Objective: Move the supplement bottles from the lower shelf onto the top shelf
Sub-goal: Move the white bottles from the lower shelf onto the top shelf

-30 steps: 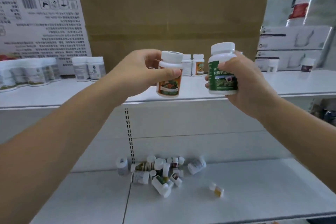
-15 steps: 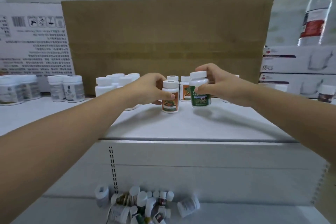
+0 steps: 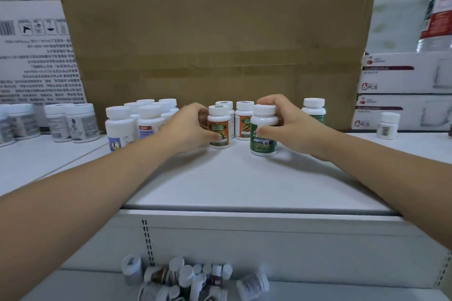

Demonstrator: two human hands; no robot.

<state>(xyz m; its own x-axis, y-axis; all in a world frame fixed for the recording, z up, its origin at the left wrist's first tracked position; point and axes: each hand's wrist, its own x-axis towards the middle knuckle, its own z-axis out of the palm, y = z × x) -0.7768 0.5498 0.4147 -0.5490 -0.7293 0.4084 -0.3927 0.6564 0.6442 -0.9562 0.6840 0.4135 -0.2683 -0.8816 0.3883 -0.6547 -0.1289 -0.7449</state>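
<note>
Holding a bottle in each hand, both upright on the top shelf (image 3: pixel 244 178).

Gripping the orange-label bottle (image 3: pixel 219 127) with the left hand (image 3: pixel 193 127), fingers curling behind it and thumb pressing on the front label, base resting on the shelf. Gripping the green-label bottle (image 3: pixel 263 129) with the right hand (image 3: pixel 291 124), fingers wrapping over the white cap and thumb lying on the side, base seeming to sit on the shelf just right of the orange one. Standing just behind: more orange bottles (image 3: pixel 244 120), another green bottle (image 3: pixel 314 110) partly hidden by the right hand, and a cluster of white bottles (image 3: pixel 137 122) to the left. Backing them all, a cardboard box (image 3: pixel 220 44); stacking at the right, white cartons (image 3: pixel 403 90). Lying jumbled on the lower shelf (image 3: pixel 97 286) below, a pile of small bottles (image 3: pixel 186 278).
</note>
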